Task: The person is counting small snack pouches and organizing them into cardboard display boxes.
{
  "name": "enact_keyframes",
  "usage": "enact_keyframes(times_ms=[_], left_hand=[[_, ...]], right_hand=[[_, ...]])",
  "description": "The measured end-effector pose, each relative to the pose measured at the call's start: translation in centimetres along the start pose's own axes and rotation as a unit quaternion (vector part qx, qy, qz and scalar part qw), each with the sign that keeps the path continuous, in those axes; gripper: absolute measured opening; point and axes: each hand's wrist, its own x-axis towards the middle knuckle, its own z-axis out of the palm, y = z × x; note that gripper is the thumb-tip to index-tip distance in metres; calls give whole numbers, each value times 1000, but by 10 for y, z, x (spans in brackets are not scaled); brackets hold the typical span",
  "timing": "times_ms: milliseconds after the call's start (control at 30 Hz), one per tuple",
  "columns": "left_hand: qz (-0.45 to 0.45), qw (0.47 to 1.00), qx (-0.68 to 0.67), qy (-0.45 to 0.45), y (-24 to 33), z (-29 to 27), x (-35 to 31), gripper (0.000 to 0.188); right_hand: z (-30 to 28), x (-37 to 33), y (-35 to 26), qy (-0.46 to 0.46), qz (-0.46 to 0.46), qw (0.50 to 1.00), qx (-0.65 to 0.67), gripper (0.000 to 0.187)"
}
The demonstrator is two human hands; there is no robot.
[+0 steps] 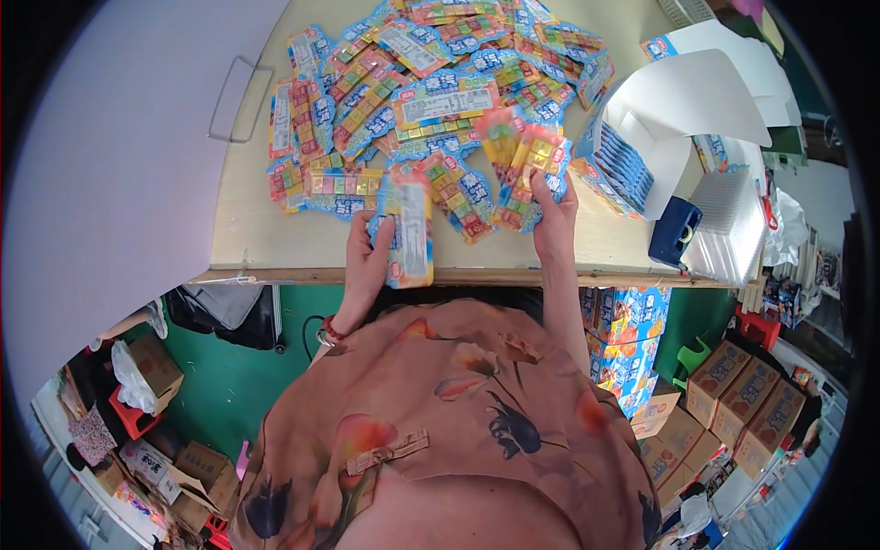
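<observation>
My left hand [368,252] is closed on a candy pack [412,229], its back with a pale label panel turned up, at the table's front edge. In my right hand [555,211] is another candy pack [535,179], front up, with colourful squares showing through its window; the thumb lies on it. A second, blurred pack [500,137] overlaps it on the left, and I cannot tell whether my fingers hold that one too. Beyond both hands spreads a loose heap of similar packs [446,99], some face up, some face down. One pack [456,194] lies flat between my hands.
Right of the heap, an open white display box [632,119] holds a row of packs. Beside it stand a dark blue tape dispenser [675,233] and a stack of clear plastic trays [726,225]. A bent wire frame [240,99] lies left. Cartons [744,394] are stacked on the green floor.
</observation>
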Motion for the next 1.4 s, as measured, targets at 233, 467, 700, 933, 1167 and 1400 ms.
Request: enact_keyframes(times_ms=[233,467,700,933,1167,1400], left_hand=[[-20,975,180,130,19,16,-21,27],[53,936,348,21,38,21,-23,30],[-82,996,-8,-32,27,64,10,37],[-16,984,-12,-175,-13,44,11,32],[218,938,235,-131,-20,22,3,52],[221,864,420,-166,3,-15,32,114]], right_hand=[[12,-18,21,-76,73,985,-140,27],[18,-14,32,-66,-53,937,-339,32],[24,-14,39,-151,-134,884,-423,39],[15,-6,2,-253,113,940,-198,82],[34,-34,7,-325,-81,810,-481,97],[31,-31,-18,-457,-172,667,-563,86]])
